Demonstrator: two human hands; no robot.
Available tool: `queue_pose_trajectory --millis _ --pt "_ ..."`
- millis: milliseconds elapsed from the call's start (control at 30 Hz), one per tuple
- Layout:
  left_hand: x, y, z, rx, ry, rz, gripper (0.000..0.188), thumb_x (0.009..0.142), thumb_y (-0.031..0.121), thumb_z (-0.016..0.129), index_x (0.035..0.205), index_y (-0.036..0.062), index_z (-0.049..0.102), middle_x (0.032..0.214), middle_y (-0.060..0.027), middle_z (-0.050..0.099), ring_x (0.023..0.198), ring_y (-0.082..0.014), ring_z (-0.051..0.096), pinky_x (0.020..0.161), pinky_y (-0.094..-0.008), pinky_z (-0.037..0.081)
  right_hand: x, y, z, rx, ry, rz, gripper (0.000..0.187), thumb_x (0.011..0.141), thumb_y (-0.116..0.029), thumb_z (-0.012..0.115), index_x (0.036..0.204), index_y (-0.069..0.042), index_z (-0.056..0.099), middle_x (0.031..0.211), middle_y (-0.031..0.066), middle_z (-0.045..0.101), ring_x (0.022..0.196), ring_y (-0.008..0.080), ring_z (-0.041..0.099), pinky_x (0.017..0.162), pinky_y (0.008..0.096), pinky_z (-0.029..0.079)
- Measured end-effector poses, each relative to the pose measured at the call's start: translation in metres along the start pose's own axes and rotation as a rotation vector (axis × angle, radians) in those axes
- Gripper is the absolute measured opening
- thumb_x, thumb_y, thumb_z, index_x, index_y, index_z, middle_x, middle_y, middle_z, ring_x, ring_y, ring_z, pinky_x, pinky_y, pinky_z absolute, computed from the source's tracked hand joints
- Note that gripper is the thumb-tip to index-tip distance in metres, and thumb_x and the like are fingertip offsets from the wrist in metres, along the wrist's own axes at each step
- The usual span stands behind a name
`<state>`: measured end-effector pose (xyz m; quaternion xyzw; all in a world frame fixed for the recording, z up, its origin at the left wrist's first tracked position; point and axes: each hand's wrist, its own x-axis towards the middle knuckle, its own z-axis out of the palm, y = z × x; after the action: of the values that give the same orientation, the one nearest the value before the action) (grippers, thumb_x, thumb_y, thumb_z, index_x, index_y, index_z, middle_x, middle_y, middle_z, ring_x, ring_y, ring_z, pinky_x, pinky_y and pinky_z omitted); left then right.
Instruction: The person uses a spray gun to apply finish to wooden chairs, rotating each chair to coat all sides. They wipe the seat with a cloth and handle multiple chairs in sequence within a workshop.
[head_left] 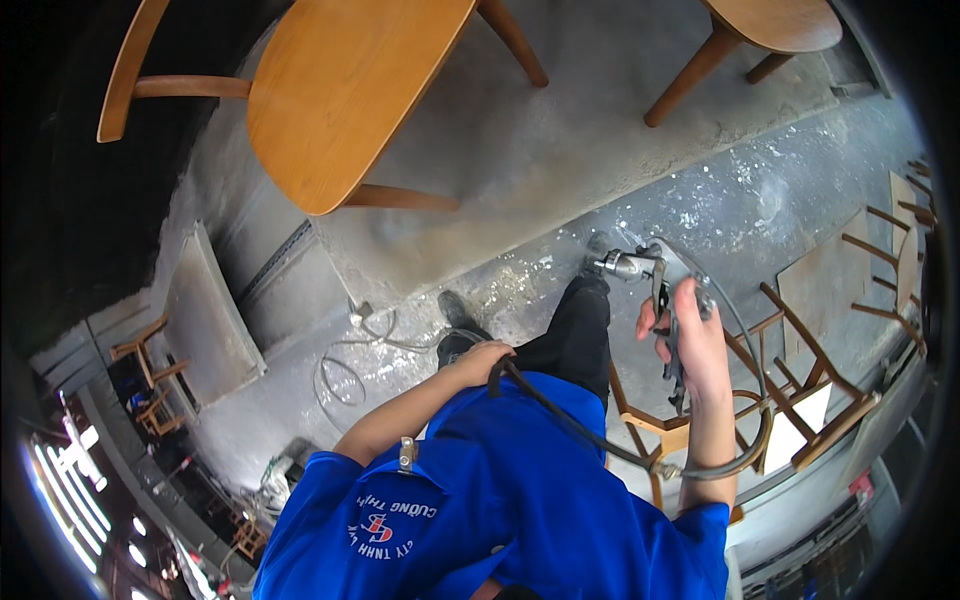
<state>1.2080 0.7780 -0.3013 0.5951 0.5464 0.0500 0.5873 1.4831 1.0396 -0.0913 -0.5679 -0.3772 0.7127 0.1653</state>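
My right hand (pixel 700 345) is wrapped round the handle of a metal spray gun (pixel 628 264), held out to the right of my legs with its nozzle end toward the left. A grey hose (pixel 762 440) loops from the gun past my right forearm and crosses in front of my waist. At my waist, my left hand (pixel 482 362) is closed on the hose, its fingers partly hidden. Ahead to the left stands a varnished wooden chair (pixel 335 85) with a broad seat, beyond the reach of both hands.
Another wooden chair (pixel 775 22) stands at the far right. Bare chair frames (pixel 800 390) are stacked near my right arm. Loose hose (pixel 345 375) coils on the paint-spotted floor (pixel 690 215) by my feet. A flat grey panel (pixel 205 320) leans at the left.
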Motion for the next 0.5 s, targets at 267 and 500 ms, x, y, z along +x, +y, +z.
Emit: queue_pose_trajectory --millis 267,500 --pt "-0.008 0.105 -0.030 -0.066 0.374 -0.457 0.027 0.092 0.029 0.065 0.096 0.0025 0.064 0.084 -0.0192 0.067 0.081 -0.0386 0.066 0.074 -0.0449 0.051 0.048 -0.058 -0.061 0.079 -0.129 0.065 0.058 0.097 -0.064 0.050 0.093 -0.006 0.057 0.075 0.0055 0.063 0.066 0.0140 0.064 0.043 0.0217 0.038" --pt "-0.018 0.132 -0.016 -0.188 0.605 -0.586 0.020 0.089 0.015 0.067 0.105 0.0051 0.067 0.080 -0.0172 0.070 0.077 -0.0308 0.070 0.069 -0.0417 0.053 0.109 -0.086 -0.051 -0.131 -0.208 -0.085 0.052 0.099 -0.056 0.054 0.092 -0.004 0.059 0.073 0.0047 0.063 0.064 0.0125 0.063 0.043 0.0229 0.038"
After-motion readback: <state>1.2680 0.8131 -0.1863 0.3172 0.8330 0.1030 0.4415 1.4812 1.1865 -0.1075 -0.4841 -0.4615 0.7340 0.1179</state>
